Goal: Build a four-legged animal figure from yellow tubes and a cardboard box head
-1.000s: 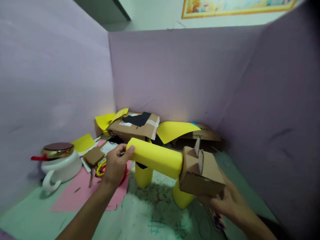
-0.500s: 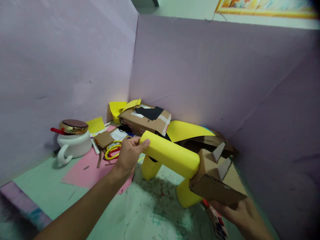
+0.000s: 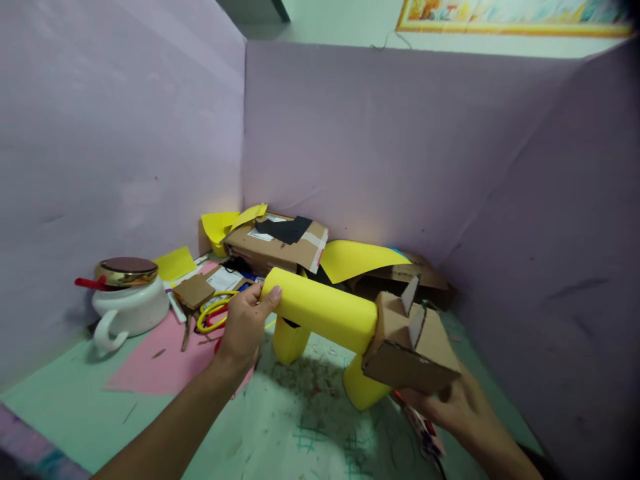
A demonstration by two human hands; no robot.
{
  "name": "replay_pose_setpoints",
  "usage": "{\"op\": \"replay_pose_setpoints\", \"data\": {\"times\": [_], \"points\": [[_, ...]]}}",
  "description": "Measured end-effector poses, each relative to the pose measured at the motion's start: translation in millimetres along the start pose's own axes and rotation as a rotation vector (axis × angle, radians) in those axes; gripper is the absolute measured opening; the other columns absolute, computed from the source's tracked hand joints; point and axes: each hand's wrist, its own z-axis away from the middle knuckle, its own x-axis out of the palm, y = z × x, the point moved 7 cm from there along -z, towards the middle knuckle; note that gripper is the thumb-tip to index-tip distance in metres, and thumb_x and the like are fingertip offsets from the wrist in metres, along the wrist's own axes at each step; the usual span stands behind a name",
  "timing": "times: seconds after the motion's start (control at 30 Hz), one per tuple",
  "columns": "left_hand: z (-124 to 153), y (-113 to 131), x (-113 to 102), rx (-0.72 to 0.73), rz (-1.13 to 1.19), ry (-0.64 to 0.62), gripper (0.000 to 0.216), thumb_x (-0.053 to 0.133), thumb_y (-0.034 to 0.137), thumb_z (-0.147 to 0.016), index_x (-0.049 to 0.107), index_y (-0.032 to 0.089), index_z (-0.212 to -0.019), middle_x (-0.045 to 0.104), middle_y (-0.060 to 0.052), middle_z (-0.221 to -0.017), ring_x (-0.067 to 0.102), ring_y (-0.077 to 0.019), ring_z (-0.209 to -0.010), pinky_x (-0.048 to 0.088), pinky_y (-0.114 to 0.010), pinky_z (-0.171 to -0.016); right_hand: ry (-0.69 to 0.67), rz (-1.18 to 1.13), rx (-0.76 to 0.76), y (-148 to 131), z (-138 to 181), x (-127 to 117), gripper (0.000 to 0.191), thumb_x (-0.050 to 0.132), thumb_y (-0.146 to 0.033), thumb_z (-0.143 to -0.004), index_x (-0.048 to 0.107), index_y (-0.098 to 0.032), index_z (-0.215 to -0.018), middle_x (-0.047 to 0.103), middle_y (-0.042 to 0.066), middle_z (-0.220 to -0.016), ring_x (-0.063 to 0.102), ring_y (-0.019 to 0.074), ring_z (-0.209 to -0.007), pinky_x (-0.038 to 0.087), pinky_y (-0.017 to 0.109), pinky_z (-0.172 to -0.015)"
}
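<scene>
I find the left hand [image 3: 243,327], fingers clamped on the yellow tube [image 3: 323,310]; right hand [image 3: 460,403] under the adjoining cardboard piece [image 3: 407,367], grip undeterminable; white label [image 3: 259,235] behind the tube, illegible.

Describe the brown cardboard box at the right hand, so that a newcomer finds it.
Before the lilac back panel, the left hand holds one end of a rounded yellow cylinder. The box is at the cylinder's other end, by the right hand. Unlike the brown cardboard carton behind, it has two pale flaps sticking up.

The head camera looks forward and down from close above both hands [image 3: 245,325], right edge perhaps shadowed.
</scene>
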Motion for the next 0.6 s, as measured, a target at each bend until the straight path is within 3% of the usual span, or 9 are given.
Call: {"op": "replay_pose_setpoints", "data": {"times": [0.27,0.43,0.53,0.6], "points": [[-1.0,1.3,-1.7,0.009,-0.041,0.018,0.036,0.081,0.046,-0.061,0.066,0.016,-0.074,0.062,-0.001,-0.071,0.055,-0.0194,-0.076,0.044,-0.032,-0.073,-0.009,-0.208,-0.039,-7.7,-0.9,5.7,0.076,0.075,-0.034,-0.072,0.044,-0.03,-0.141,0.064,0.008,-0.123,0.065,0.031,-0.105,0.055,0.045,-0.092],[3.5,7.7,-0.9,0.044,0.024,0.053,0.044,0.079,0.045,-0.063,0.065,0.018,-0.095,0.067,-0.003,-0.091,0.059,-0.0204,-0.088,0.046,-0.031,-0.077,-0.012,-0.311,-0.056,-9.5,-1.1,6.3,0.087,0.079,-0.026,-0.069,0.038,-0.026,-0.146,0.057,0.012,-0.138,0.059,0.0303,-0.121,0.046,0.046,-0.105],[10.2,6.2,-12.2,0.052,0.108,0.106,0.05,0.079,0.03,-0.058,0.062,0.022,-0.104,0.066,-0.002,-0.106,0.059,-0.0196,-0.098,0.047,-0.027,-0.078,-0.023,-0.401,-0.052,-14.6,-1.2,8.1,0.091,0.08,-0.023,-0.066,0.037,-0.028,-0.147,0.056,0.011,-0.139,0.061,0.0293,-0.12,0.051,0.043,-0.101],[14.2,-2.6,-15.7,-0.011,0.093,0.055,0.06,0.077,0.017,-0.051,0.061,0.025,-0.108,0.065,-0.002,-0.114,0.059,-0.0212,-0.104,0.048,-0.028,-0.08,-0.035,-0.433,-0.051,-17.3,-1.6,9.0,0.093,0.08,-0.023,-0.065,0.036,-0.029,-0.148,0.057,0.01,-0.139,0.063,0.0283,-0.116,0.055,0.041,-0.095]]}}
